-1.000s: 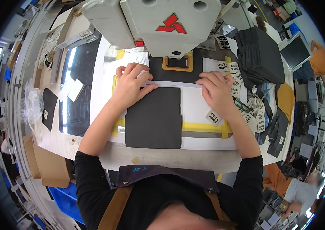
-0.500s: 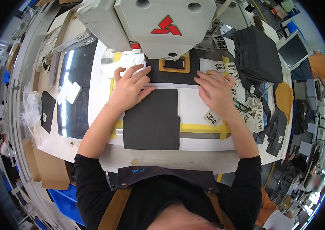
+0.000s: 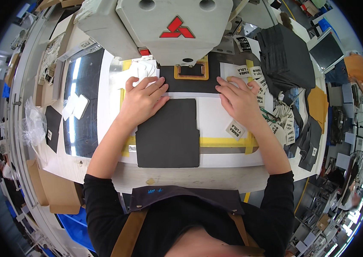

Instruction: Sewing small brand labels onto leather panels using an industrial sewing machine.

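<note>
My left hand [image 3: 142, 102] rests with spread fingers at the left edge of a black panel [image 3: 192, 87], which lies under the sewing machine head [image 3: 177, 10]. At the panel's right edge, the fingertips of my right hand [image 3: 240, 100] touch it, fingers stretched out. A yellow-brown clamp frame [image 3: 205, 71] sits on the panel between my hands, beneath the machine. Nearer to me, a second black panel [image 3: 167, 132] lies flat on the white work surface [image 3: 220, 115], just below my left thumb. A printed white label [image 3: 235, 129] lies beside my right wrist.
On the right are a stack of black pieces [image 3: 285, 58], scattered labels [image 3: 290, 132] and green-handled snips [image 3: 269, 115]. White pieces [image 3: 141, 70] lie beyond my left hand. A dark glossy plate [image 3: 76, 132] and a cardboard tray [image 3: 40, 92] occupy the left side.
The whole view has shifted slightly to the left. My hands stay at the two edges of the black panel, with hardly any movement against it.
</note>
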Demonstrator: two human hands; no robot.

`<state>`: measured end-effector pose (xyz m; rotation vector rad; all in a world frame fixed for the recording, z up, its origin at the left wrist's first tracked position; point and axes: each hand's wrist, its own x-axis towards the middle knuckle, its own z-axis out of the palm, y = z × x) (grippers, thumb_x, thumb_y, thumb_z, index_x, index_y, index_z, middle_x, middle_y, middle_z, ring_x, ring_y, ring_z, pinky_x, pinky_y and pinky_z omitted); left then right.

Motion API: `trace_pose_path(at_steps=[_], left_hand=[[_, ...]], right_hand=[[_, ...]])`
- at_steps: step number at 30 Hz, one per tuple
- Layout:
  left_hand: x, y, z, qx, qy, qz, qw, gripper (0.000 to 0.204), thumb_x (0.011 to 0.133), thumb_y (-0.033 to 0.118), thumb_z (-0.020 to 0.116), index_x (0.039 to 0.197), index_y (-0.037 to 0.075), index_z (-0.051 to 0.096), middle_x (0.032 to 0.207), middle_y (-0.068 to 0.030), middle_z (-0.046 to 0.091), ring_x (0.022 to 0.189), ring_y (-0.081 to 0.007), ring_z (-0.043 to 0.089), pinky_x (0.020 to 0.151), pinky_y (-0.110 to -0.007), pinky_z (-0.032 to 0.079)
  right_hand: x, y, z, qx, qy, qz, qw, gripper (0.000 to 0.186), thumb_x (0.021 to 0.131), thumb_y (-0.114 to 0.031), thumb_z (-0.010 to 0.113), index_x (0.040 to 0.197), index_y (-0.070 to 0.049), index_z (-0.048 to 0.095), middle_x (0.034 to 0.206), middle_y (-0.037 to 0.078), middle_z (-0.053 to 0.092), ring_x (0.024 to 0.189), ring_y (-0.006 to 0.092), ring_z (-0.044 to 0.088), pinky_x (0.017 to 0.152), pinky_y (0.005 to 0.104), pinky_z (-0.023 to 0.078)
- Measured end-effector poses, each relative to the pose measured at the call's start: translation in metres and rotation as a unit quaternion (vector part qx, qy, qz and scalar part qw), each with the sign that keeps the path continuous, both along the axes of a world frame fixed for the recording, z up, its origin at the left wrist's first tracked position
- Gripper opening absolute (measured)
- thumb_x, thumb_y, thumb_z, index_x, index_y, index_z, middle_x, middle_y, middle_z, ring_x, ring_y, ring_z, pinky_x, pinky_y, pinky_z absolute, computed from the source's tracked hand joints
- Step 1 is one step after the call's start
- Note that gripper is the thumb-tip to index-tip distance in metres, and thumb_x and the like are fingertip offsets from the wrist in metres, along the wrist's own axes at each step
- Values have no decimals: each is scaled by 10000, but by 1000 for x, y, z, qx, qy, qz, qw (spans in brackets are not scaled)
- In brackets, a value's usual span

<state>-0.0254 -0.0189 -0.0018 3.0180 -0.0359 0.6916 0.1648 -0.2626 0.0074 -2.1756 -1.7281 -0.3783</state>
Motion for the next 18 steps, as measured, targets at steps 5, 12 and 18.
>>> trace_pose_path(at_steps=[5,12,18], left_hand=[[1,-1,0,15,-6,-3,1000,237,834,268,722,1017,117,725,1134,7,687,1078,-143,591,947,-408,343],[1,-1,-2,25,-13,1,1000,201,833,238,718,992,116,726,1115,10,695,1059,-143,597,947,-386,347],[5,-1,2,20,-7,-17,1000,200,806,194,729,975,87,726,1086,-21,707,1011,-162,618,930,-387,375]], right_hand=[[1,-1,0,-8,12,-5,1000,198,811,-122,679,1009,-107,679,1189,-27,674,1056,143,568,920,414,258],[18,-5,10,-4,48,-25,999,295,801,-107,674,1095,-134,659,1215,-25,662,1088,152,559,929,410,260],[48,-17,27,-16,72,-116,990,398,786,-50,642,1172,-148,625,1145,-29,655,1104,173,558,942,418,266]])
